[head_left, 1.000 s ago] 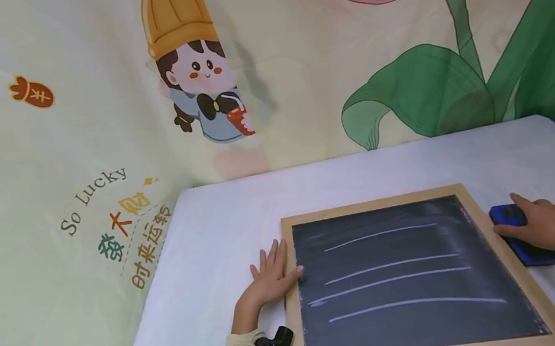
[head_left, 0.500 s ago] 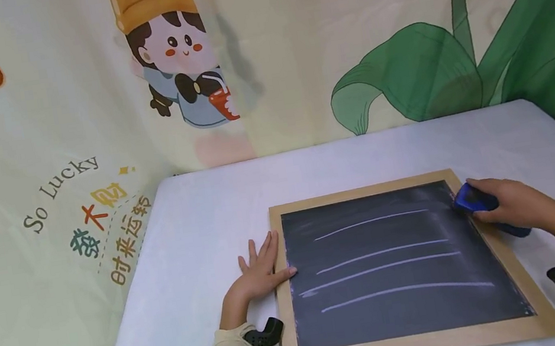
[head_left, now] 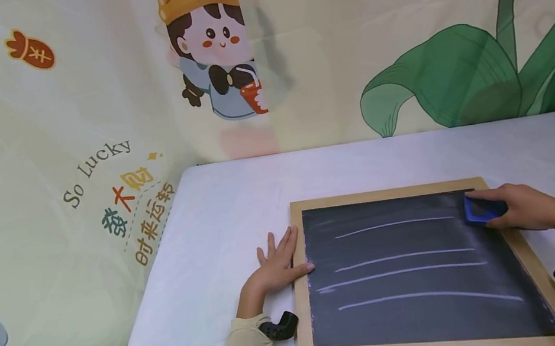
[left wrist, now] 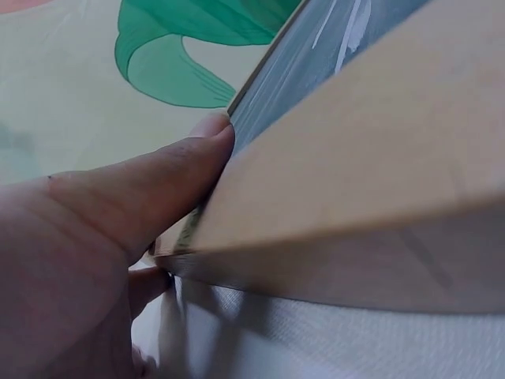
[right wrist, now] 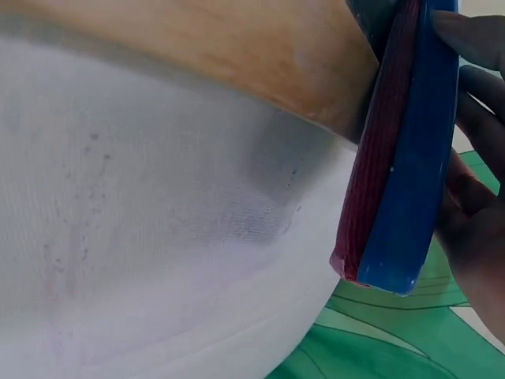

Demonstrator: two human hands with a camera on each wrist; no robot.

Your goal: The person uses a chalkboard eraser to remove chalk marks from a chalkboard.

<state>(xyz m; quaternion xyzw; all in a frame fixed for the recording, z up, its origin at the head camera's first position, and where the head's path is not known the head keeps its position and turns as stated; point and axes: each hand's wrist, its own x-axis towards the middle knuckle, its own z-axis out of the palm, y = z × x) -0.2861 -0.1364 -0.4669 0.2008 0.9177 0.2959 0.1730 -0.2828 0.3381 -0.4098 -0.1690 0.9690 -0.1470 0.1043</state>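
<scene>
A chalkboard in a pale wooden frame lies on the white table, with several thin chalk lines drawn across it. My left hand rests at the frame's left edge, fingers straight and spread. Its thumb reaches over the wood onto the edge of the dark surface. At the upper right corner my right hand grips a blue chalkboard eraser. The right wrist view shows the eraser's blue back and dark red felt side, the felt facing the board. My fingers hold it by the blue back.
The white table extends around the board, its rear edge against a printed cloth backdrop. Beside each cuff sits a black wrist camera. Faint purple smudges mark the tabletop near the board's right side.
My right hand has brought the eraser from the table right of the board, over the frame, onto the upper right corner of the dark surface. The left hand stays at the frame; the head view has shifted.
</scene>
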